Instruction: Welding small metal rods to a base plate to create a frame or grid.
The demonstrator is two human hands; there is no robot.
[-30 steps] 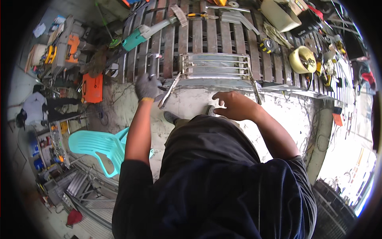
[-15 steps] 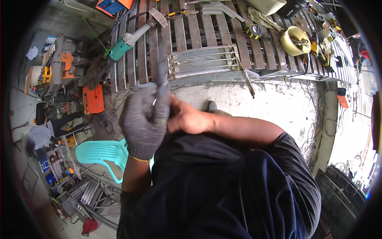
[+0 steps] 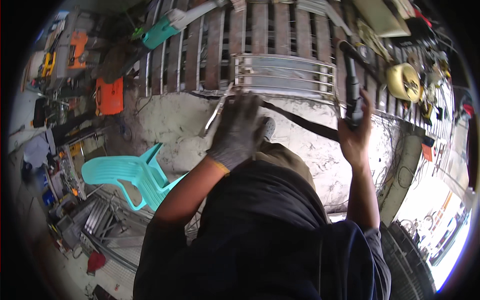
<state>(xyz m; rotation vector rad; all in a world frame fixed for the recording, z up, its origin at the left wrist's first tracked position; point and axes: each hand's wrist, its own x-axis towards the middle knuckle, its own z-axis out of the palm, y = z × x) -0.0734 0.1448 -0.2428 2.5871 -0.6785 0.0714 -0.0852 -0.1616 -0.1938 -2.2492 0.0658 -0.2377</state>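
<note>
My left hand (image 3: 237, 131), in a grey glove, is closed on a thin metal bar (image 3: 215, 114) that slants down from the front edge of the slatted workbench (image 3: 262, 35). My bare right hand (image 3: 355, 134) grips the black handle of a torch-like tool (image 3: 351, 85) that points up over the bench. A black hose (image 3: 305, 124) runs from that handle leftward behind my left hand. A rectangular metal grille frame (image 3: 285, 75) lies flat on the bench just beyond both hands.
A teal power tool (image 3: 165, 27) lies at the bench's far left, and a yellow round object (image 3: 402, 80) sits among tools at the right. An orange box (image 3: 110, 95) and a teal plastic chair (image 3: 130, 175) stand on the floor to my left.
My left hand has dropped from close to the camera down to the bench edge. My right hand has swung out to the right and now holds the black tool handle.
</note>
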